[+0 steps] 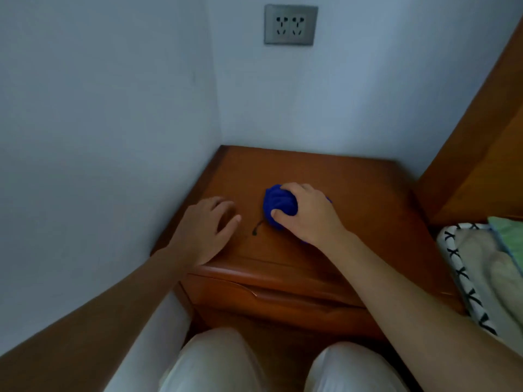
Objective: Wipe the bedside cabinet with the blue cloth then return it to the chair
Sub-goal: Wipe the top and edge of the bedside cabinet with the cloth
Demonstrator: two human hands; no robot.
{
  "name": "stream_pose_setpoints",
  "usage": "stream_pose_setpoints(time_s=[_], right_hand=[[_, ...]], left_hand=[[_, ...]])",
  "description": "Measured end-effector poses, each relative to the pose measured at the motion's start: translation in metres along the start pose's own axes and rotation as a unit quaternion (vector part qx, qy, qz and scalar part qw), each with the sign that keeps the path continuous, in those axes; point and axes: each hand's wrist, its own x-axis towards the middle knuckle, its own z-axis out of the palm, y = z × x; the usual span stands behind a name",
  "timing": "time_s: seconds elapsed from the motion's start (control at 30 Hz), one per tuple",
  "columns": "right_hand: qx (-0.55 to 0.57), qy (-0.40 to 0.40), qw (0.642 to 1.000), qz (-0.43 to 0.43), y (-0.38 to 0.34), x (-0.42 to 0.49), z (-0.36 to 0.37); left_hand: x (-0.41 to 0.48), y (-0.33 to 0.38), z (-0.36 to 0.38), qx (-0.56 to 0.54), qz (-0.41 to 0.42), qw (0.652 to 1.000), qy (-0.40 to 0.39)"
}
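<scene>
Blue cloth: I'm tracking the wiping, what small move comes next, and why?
Probably slide the blue cloth rightward: the right hand grips it bunched on the bedside cabinet, bare wood lies beyond, and the left hand occupies the other side.

Walls [113, 108] hem the cabinet [353, 193] left and behind; headboard [481, 137] blocks right.

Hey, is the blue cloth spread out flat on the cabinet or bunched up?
Bunched up. The blue cloth is a wrinkled wad gripped under the right hand on the cabinet top, not laid flat.
</scene>
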Motion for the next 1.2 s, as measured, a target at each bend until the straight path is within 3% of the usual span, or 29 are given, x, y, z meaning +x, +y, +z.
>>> stream_pose_setpoints(time_s=[0.17, 0.47, 0.67, 0.97, 1.2], right_hand=[[-0.045, 0.036, 0.996, -0.066, -0.011, 0.033, 0.031], [-0.021, 0.0, 0.998, -0.066, 0.012, 0.188, 0.052], [-0.029, -0.003, 0.996, -0.084, -0.032, 0.248, 0.086], [-0.002, -0.062, 0.982, -0.181, -0.038, 0.202, 0.084], [0.005, -0.036, 0.986, -0.163, -0.012, 0.136, 0.062]], left_hand=[[-0.005, -0.004, 0.006, -0.037, -0.003, 0.998, 0.046], [0.001, -0.011, 0.014, -0.043, -0.004, 0.996, 0.076], [0.003, -0.013, 0.017, -0.051, 0.002, 0.995, 0.091], [0.002, -0.011, 0.012, -0.032, 0.011, 0.996, 0.077], [-0.001, -0.009, 0.013, -0.018, 0.008, 0.995, 0.094]])
